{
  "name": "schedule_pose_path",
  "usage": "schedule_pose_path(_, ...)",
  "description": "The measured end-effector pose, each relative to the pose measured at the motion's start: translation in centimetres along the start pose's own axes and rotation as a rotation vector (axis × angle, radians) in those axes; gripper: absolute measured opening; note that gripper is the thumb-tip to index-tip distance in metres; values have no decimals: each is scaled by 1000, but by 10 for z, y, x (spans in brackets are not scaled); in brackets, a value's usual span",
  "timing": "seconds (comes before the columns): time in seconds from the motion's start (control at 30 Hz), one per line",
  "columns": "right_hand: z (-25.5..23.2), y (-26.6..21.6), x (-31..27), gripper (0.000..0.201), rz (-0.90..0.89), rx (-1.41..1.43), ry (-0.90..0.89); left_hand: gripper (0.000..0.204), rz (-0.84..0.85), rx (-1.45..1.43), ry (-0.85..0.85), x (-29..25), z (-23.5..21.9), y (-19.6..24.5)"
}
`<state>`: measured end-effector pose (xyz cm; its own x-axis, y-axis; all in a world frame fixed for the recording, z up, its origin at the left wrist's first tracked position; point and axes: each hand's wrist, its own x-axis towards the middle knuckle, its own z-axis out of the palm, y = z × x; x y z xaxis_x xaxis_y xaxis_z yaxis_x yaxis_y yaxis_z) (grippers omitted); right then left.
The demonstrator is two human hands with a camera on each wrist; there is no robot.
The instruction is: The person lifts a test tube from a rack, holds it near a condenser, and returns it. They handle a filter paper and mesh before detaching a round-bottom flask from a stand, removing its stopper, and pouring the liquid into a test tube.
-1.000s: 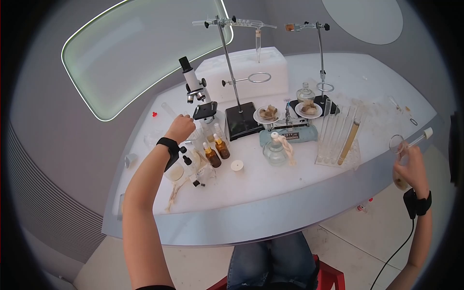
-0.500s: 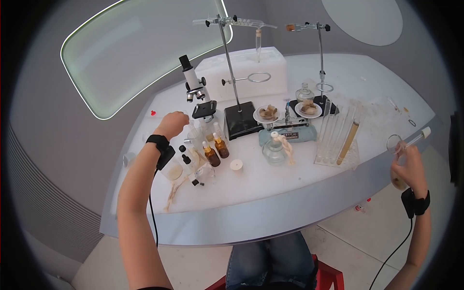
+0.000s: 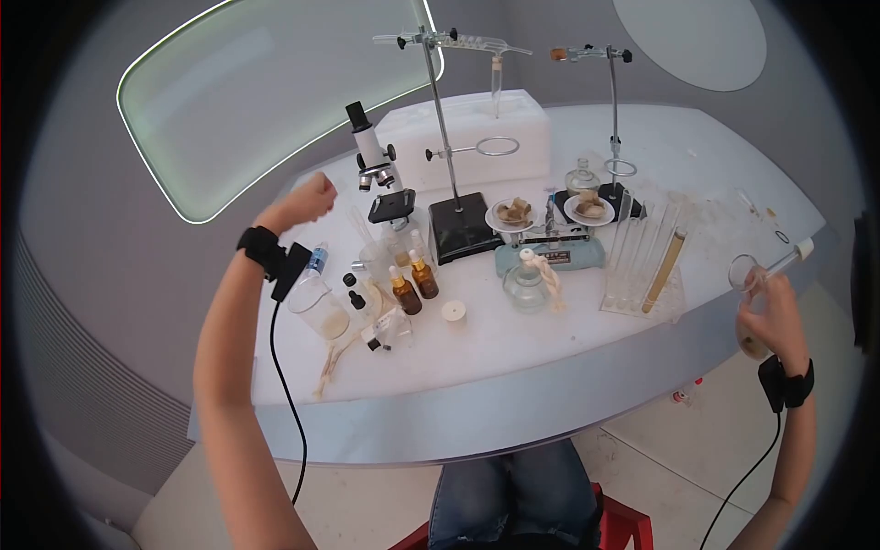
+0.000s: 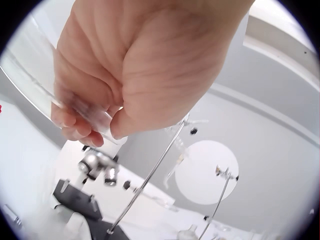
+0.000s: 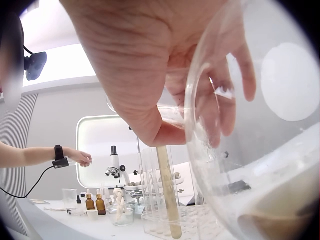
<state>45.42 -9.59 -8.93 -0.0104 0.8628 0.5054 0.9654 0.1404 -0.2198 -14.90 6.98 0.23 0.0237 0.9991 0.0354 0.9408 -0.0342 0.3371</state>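
My left hand point(image 3: 302, 202) is raised left of the microscope point(image 3: 367, 151), above the table's left side. In the left wrist view, the fingers of this hand point(image 4: 145, 65) curl round a clear, tube-like glass piece point(image 4: 92, 115); its full shape is hard to tell. At the table's right edge my right hand point(image 3: 775, 316) grips a clear glass flask point(image 3: 752, 346) with brownish matter in its bottom. The right wrist view has the flask point(image 5: 280, 165) large and close beside the hand point(image 5: 145, 65), its glass partly covering the fingers.
Brown dropper bottles point(image 3: 405, 293), a beaker point(image 3: 316, 312) and an alcohol lamp point(image 3: 524, 286) stand towards the front. Behind are a balance point(image 3: 559, 257) and two metal stands. A test tube rack point(image 3: 632, 307) holds tall tubes at the right.
My left hand has moved up and left, away from the glassware by the microscope, uncovering the beaker and a small blue-labelled bottle. My right hand has barely shifted, still gripping the flask.
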Motion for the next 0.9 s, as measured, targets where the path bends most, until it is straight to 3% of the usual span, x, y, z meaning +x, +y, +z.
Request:
schedule_pose_path(0.17, -1, 4, 1, 38, -3, -31, -34, 21, 78, -248, 203, -20, -66, 16)
schedule_pose_path(0.23, 5, 10, 0, 23, -50, -2, 30, 21, 63, -357, 210, -25, -73, 9)
schedule_pose_path(0.3, 4, 3, 1, 24, -29, -24, 43, 20, 128, -419, 312, -19, -49, 0)
schedule_pose_path(0.37, 2, -4, 2, 25, -7, -49, 59, 17, 298, 138, 149, 7, 6, -34)
schedule_pose_path(0.43, -1, -7, 5, 29, -51, -34, 107, 17, 280, 616, 27, 0, 56, -39)
schedule_pose_path(0.5, -8, -8, 7, 29, -68, -4, 72, 19, 190, 535, 56, -5, 69, -26)
schedule_pose_path(0.63, -14, -13, 4, 21, -28, 66, 1, 17, 196, 539, 10, -3, 57, -7)
schedule_pose_path(0.7, -8, -7, 6, 21, -43, 57, 30, 18, 212, 544, 231, -5, 50, 5)
schedule_pose_path(0.73, -6, -6, 7, 21, -62, 51, 53, 18, 322, 561, 309, -2, 55, -1)
schedule_pose_path(0.77, -6, -8, 7, 21, -66, 55, 46, 18, 314, 562, 303, -1, 63, -12)
schedule_pose_path(0.83, -9, -10, 11, 31, -55, 34, 57, 16, 300, 910, -99, 0, 73, -22)
schedule_pose_path(0.9, -11, -8, 12, 32, -64, 42, 40, 13, 352, 881, -29, 1, 67, -23)
